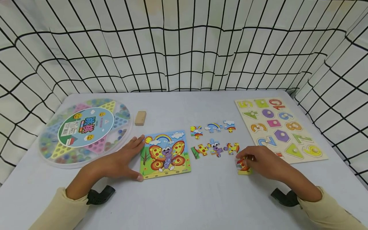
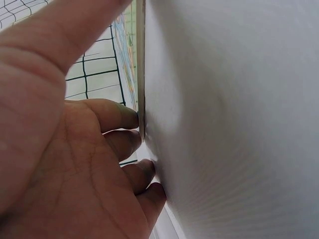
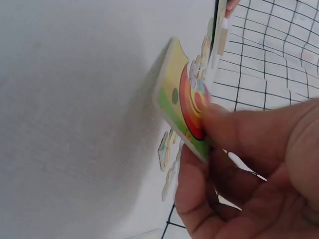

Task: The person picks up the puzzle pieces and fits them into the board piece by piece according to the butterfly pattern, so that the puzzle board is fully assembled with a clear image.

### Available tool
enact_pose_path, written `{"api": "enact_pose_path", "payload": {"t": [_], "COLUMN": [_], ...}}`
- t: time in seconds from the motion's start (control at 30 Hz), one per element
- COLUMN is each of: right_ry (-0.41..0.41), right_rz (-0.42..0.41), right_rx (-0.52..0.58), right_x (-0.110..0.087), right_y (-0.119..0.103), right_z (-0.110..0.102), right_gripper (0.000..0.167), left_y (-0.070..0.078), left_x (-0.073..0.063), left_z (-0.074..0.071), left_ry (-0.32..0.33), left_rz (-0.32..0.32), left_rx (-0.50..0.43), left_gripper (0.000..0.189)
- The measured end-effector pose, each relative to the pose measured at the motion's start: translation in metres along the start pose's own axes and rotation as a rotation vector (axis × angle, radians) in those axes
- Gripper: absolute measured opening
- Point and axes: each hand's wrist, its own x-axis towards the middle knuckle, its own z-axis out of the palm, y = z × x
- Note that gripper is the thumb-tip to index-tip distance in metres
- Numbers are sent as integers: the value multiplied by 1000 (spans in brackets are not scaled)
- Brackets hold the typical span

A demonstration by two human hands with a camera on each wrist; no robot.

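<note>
A square butterfly puzzle board [image 1: 165,155] lies flat on the white table. My left hand [image 1: 118,163] touches its left edge, thumb at the near corner and fingertips at the far one. The left wrist view shows the board's thin edge [image 2: 141,64] against my fingers. My right hand [image 1: 265,161] pinches a jigsaw piece [image 3: 174,94] between thumb and fingers; it has a red-orange swirl and a green-yellow border. That piece is tilted in the right wrist view. Loose jigsaw pieces lie in two rows between the hands, including a rainbow piece [image 1: 213,127] and a purple butterfly-body piece [image 1: 215,148].
A wooden number-and-shape board [image 1: 283,127] lies at the right, partly behind my right hand. On the left is a round Chinese checkers case [image 1: 86,131] with marbles. A small wooden block [image 1: 140,118] sits beside it. Black-grid netting [image 1: 178,48] surrounds the table's back and sides.
</note>
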Motion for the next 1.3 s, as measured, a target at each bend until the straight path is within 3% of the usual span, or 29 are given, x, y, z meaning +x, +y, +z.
{"api": "enact_pose_path", "payload": {"t": [0.43, 0.7, 1.3], "right_ry": [53, 36, 13], "right_rz": [-63, -43, -186], "right_rx": [120, 140, 235], "right_x": [18, 34, 70], "right_y": [-8, -21, -55], "right_z": [5, 11, 29], "right_gripper": [19, 18, 20], "left_y": [1, 2, -2], "left_x": [1, 2, 0], "left_z": [0, 0, 0], "left_ry": [-6, -9, 1], "left_rz": [4, 2, 30], "left_rx": [3, -2, -11], "left_gripper": [119, 119, 119]}}
